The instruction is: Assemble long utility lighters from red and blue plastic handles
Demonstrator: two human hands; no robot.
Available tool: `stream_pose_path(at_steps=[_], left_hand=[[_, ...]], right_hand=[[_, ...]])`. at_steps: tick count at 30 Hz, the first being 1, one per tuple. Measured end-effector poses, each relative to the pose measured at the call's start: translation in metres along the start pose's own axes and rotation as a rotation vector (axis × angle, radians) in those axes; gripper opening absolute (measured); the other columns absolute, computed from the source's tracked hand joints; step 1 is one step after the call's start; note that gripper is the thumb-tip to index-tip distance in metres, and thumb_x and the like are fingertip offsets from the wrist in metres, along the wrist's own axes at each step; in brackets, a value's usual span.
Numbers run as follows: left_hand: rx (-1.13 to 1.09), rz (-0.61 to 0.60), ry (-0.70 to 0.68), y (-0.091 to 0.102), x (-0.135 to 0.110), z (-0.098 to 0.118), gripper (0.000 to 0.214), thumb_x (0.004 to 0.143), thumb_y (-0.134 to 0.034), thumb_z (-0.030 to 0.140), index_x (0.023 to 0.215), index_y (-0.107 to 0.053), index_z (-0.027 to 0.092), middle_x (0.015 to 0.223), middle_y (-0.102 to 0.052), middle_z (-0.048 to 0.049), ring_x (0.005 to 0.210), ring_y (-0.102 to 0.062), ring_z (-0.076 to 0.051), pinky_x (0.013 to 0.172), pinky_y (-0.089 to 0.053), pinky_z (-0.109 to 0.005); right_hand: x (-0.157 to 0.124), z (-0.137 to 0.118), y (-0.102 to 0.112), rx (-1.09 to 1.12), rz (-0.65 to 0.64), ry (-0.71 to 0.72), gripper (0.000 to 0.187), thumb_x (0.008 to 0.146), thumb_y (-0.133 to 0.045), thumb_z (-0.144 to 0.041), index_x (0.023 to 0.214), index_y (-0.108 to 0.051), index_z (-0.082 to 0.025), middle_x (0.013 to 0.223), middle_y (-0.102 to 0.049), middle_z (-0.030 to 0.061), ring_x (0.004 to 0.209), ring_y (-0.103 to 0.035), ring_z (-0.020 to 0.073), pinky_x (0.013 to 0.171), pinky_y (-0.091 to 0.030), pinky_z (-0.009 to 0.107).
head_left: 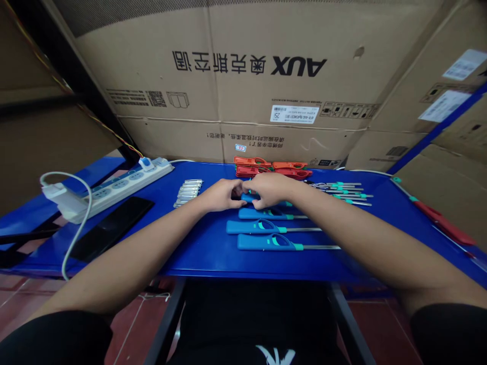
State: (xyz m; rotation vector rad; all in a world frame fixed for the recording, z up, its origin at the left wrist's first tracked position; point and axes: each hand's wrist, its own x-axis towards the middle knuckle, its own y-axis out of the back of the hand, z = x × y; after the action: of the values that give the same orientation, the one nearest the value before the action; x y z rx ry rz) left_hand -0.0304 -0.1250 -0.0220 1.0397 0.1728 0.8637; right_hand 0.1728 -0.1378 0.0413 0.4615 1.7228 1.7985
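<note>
Both my hands meet at the middle of the blue table point(205, 248). My left hand point(220, 195) and my right hand point(268, 188) are closed together on a blue long-nosed lighter point(251, 198), whose body is mostly hidden under the fingers. Just in front of them lie three more blue lighters in a row, the nearest point(281, 243), the middle one point(266, 227) and the farthest point(266, 215), each with a teal collar and a metal nozzle pointing right.
Red lighter bodies point(270, 168) are stacked behind my hands. Metal nozzles with teal ends point(346, 193) lie to the right, small silver tubes point(187, 191) to the left. A white power strip point(114, 188) and a black phone point(114, 225) sit far left. Cardboard boxes point(243, 76) wall the back.
</note>
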Motion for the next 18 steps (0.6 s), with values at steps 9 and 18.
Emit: stream_pose_path(at_steps=[9, 18], left_hand=[[0.012, 0.027, 0.022, 0.000, 0.000, 0.001, 0.044, 0.074, -0.072, 0.039, 0.110, -0.060, 0.017, 0.090, -0.074, -0.0031, 0.079, -0.069, -0.019, 0.069, -0.050, -0.026], [0.048, -0.046, 0.024, 0.005, 0.002, -0.001, 0.024, 0.073, -0.069, 0.036, 0.086, -0.065, 0.016, 0.077, -0.070, 0.0009, 0.072, -0.065, -0.016, 0.063, -0.045, -0.021]], right_hand=[[0.007, -0.015, -0.001, -0.122, -0.001, 0.002, 0.051, 0.075, -0.061, -0.029, 0.124, -0.058, -0.016, 0.104, -0.073, 0.0159, 0.086, -0.067, 0.0300, 0.066, -0.043, 0.035], [0.013, -0.022, -0.006, -0.149, 0.003, 0.005, 0.040, 0.078, -0.060, -0.029, 0.115, -0.066, -0.016, 0.102, -0.073, 0.0173, 0.090, -0.069, 0.0333, 0.068, -0.046, 0.037]])
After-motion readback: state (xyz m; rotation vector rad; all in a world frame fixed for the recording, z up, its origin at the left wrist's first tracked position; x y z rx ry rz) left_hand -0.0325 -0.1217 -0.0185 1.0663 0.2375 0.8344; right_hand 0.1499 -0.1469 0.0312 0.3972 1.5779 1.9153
